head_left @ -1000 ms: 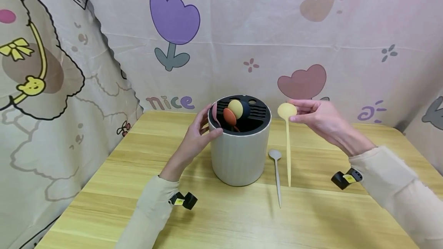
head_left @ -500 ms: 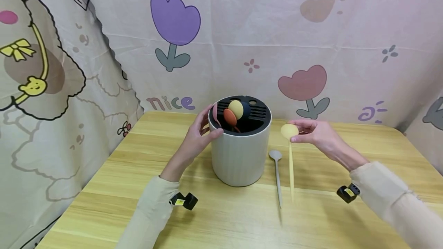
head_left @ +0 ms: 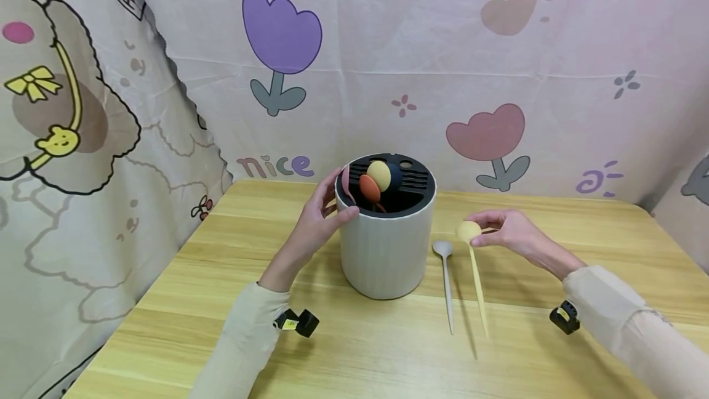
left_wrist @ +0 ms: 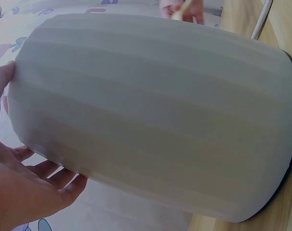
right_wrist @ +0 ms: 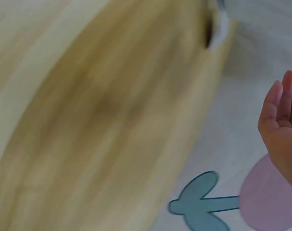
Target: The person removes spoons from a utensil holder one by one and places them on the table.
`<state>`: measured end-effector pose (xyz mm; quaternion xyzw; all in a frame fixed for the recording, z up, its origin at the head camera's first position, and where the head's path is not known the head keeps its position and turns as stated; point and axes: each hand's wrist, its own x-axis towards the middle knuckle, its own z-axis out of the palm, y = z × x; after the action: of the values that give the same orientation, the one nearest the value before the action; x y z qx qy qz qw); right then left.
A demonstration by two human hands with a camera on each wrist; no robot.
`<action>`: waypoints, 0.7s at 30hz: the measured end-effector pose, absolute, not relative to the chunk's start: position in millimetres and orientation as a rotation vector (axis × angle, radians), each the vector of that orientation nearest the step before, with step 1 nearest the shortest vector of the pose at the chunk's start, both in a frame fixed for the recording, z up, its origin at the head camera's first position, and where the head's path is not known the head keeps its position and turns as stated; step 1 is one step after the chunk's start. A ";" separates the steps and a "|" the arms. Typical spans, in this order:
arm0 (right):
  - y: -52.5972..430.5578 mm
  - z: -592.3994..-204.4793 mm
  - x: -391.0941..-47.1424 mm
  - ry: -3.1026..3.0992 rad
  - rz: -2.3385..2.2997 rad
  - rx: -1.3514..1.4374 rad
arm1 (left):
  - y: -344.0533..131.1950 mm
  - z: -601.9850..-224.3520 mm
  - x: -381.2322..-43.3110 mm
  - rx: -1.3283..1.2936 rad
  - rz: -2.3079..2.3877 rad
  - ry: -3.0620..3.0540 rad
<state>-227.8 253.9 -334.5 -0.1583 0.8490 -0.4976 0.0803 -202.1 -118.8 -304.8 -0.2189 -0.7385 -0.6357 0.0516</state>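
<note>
A cream ribbed utensil holder (head_left: 384, 257) with a black slotted lid stands upright on the wooden table. My left hand (head_left: 316, 217) grips its upper left side, thumb on the near face and fingers round the back, as the left wrist view shows on the holder wall (left_wrist: 150, 115). To the right, my right hand (head_left: 512, 236) pinches a pale yellow spoon (head_left: 468, 231) by its round head; the long thin handle slants down toward the table. Beside it lies a grey spoon (head_left: 442, 249). In the right wrist view only part of the right hand (right_wrist: 283, 122) shows.
Several utensil heads poke out of the holder's lid: a pink one (head_left: 346, 182), an orange one (head_left: 368, 189), a yellow one (head_left: 378, 175) and a dark blue one (head_left: 396, 175). A printed curtain (head_left: 360, 29) hangs behind the table (head_left: 343, 350).
My right hand has come down toward the table with the yellow spoon, beside the grey spoon. My left hand and the holder have stayed in place.
</note>
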 end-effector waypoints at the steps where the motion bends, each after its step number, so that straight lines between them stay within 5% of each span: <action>1: 255.1 -338.3 -229.8 2.544 -1.474 -0.475 | -119.1 -304.8 -202.1 -0.664 -1.933 -2.247; 21: 259.7 -374.9 -248.7 2.549 -1.190 -0.492 | -119.2 -305.3 -200.9 -0.640 -1.924 -2.271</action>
<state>-248.7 259.7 -374.9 -0.1706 0.8835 -0.4124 0.1425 -200.9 -119.2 -305.3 -0.2099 -0.7450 -0.6313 0.0485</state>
